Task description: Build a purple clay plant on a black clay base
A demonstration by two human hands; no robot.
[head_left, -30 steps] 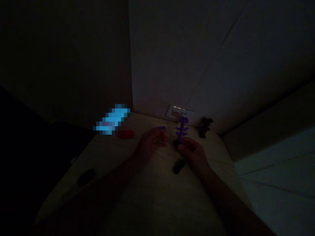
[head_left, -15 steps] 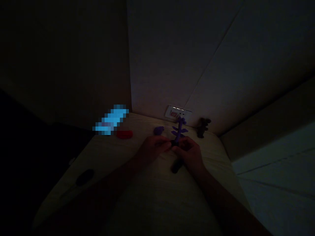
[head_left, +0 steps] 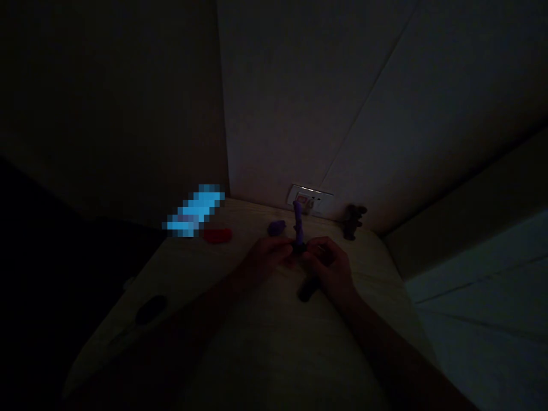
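A thin upright purple figure, like a plant stem modelled in clay (head_left: pixel 298 225), rises from a small dark base (head_left: pixel 299 248) between my hands. My left hand (head_left: pixel 269 255) is closed at the left of that base, thumb and fingers pinching its edge. My right hand (head_left: pixel 331 261) has its fingers curled and touches the base from the right. Below the right hand lies a black roll-shaped lump (head_left: pixel 308 289). A purple lump (head_left: pixel 277 228) rests just behind my left hand. The scene is dark, so fine detail is hard to make out.
On the wooden table (head_left: pixel 265 342) lie a red piece (head_left: pixel 217 235) and a dark oval object (head_left: pixel 150 309) at left. A glowing blurred screen (head_left: pixel 194 211) is at the back left. A dark figurine (head_left: pixel 354 222) stands near the wall, right of a socket panel (head_left: pixel 310 198).
The purple figure has turned about its upright axis and shifted slightly left. Its side leaves, spread before, now show edge-on. Both hands stay at the base.
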